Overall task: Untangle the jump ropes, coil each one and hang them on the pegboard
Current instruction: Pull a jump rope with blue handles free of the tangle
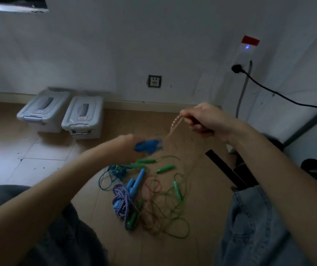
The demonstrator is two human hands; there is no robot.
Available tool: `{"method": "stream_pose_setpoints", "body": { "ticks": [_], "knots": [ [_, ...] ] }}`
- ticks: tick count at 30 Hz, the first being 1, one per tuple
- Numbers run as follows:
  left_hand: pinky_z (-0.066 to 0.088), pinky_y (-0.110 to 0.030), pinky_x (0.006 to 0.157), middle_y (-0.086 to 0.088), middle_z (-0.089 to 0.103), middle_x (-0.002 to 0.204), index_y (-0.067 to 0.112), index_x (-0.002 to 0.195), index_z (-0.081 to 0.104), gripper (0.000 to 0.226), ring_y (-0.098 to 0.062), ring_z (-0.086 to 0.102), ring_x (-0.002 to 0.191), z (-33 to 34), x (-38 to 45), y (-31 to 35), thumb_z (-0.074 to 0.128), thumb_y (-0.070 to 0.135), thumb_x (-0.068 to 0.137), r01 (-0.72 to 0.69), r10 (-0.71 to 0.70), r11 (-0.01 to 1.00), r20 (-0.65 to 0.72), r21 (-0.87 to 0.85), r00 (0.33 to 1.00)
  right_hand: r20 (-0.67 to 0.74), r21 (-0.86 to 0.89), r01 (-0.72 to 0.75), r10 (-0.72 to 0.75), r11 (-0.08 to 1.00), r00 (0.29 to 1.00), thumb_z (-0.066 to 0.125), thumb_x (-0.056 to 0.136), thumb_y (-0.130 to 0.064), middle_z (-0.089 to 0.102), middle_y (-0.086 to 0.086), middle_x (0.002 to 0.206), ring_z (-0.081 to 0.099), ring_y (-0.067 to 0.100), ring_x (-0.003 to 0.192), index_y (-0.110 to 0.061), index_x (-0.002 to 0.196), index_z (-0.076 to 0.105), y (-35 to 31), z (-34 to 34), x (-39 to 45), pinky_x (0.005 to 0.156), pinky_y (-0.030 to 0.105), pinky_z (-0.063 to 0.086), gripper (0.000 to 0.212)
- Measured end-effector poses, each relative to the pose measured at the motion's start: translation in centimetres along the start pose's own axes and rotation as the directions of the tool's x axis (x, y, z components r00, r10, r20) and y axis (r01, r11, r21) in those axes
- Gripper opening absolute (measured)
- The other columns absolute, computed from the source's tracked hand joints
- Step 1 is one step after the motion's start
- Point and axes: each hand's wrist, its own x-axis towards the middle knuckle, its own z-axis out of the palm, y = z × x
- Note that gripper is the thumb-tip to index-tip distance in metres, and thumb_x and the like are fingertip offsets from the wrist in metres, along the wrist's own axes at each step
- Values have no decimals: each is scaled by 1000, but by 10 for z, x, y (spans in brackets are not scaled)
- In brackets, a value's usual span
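Note:
A tangle of jump ropes (pixel 153 196) lies on the floor between my knees: thin green and reddish cords, green handles (pixel 165 168), blue handles (pixel 134 182) and a purple-white twisted rope (pixel 124 198). My right hand (pixel 205 120) is raised above the pile and pinches a thin pinkish rope (pixel 175 122) that runs down toward the tangle. My left hand (pixel 130 145) is blurred by motion and grips blue handles (pixel 150 145) held above the pile.
Two grey lidded plastic boxes (pixel 63 114) stand against the white wall at the back left. A wall socket (pixel 154 81) sits low on the wall. A black cable (pixel 280 93) runs from a plug at the right. Dark straps (pixel 228 169) lie by my right knee.

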Motion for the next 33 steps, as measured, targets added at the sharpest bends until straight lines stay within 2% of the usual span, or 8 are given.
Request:
{"method": "stream_pose_setpoints", "body": {
  "ticks": [3, 5, 9, 12, 20, 24, 27, 33],
  "knots": [
    [37, -12, 36, 0, 51, 63, 19, 106, 53, 14, -6, 45, 42, -16, 1, -15, 52, 22, 92, 201, -254, 881, -69, -428, 965, 184, -428, -69, 161, 901, 970, 49, 95, -32, 62, 0, 56, 47, 11, 45, -11, 68, 63, 2, -1, -9, 42, 21, 41, 37],
    [39, -12, 37, 1, 52, 62, 24, 99, 55, 10, -1, 47, 38, -26, -3, -18, 56, 21, 89, 174, -250, 756, -33, -631, 968, 207, -720, -27, 251, 694, 946, 56, 90, -39, 70, 4, 97, 63, 16, 84, -9, 101, 67, 6, 5, -11, 77, 30, 53, 34],
    [39, -12, 41, 8, 57, 59, 23, 98, 60, 14, -1, 49, 45, -28, -10, -10, 59, 25, 85, 153, -45, 759, 183, -633, 982, 138, -449, 176, -126, 876, 982, 62, 88, -28, 34, 0, 148, 34, 14, 134, -24, 142, 33, 4, 16, -8, 101, 22, 30, 62],
    [38, -13, 42, 11, 57, 58, 18, 102, 59, 24, 0, 48, 47, -31, -13, -9, 59, 31, 81, 135, 37, 795, 269, -592, 962, 301, -185, 325, -261, 927, 917, 51, 92, -5, 46, -6, 137, 42, 2, 125, -26, 129, 47, 7, 21, -4, 96, 11, 36, 43],
    [40, -10, 44, 8, 60, 65, 9, 106, 54, 37, -1, 50, 51, -46, -20, -7, 54, 36, 81, 143, 220, 757, 455, -637, 863, 493, 463, 167, -410, 870, 767, 39, 77, 5, 53, 1, 132, 48, 18, 123, -17, 120, 58, 8, 32, 0, 102, 32, 42, 52],
    [41, -11, 44, 7, 59, 65, 12, 103, 61, 36, -2, 50, 51, -47, -24, -7, 59, 37, 77, 191, 198, 771, 514, -607, 835, 445, 238, 302, -380, 923, 811, 53, 87, -9, 65, -9, 104, 59, 11, 102, -18, 100, 67, 9, 22, -3, 84, 20, 47, 21],
    [41, -11, 43, 6, 59, 64, 15, 107, 57, 36, -3, 50, 50, -48, -24, -9, 59, 34, 77, 202, 186, 778, 525, -595, 830, 434, 271, 200, -305, 942, 848, 57, 88, -20, 63, -8, 90, 57, 12, 86, -15, 97, 62, 13, 21, -5, 76, 18, 49, 11],
    [42, -13, 45, 6, 62, 67, 24, 110, 52, 36, -3, 52, 53, -49, -24, -14, 61, 35, 77, 218, 131, 837, 570, -502, 811, 520, -229, 324, -166, 918, 838, 66, 80, -35, 54, -11, 99, 54, -1, 79, -21, 87, 68, 12, 29, -9, 71, 13, 44, 15]
  ]
}}
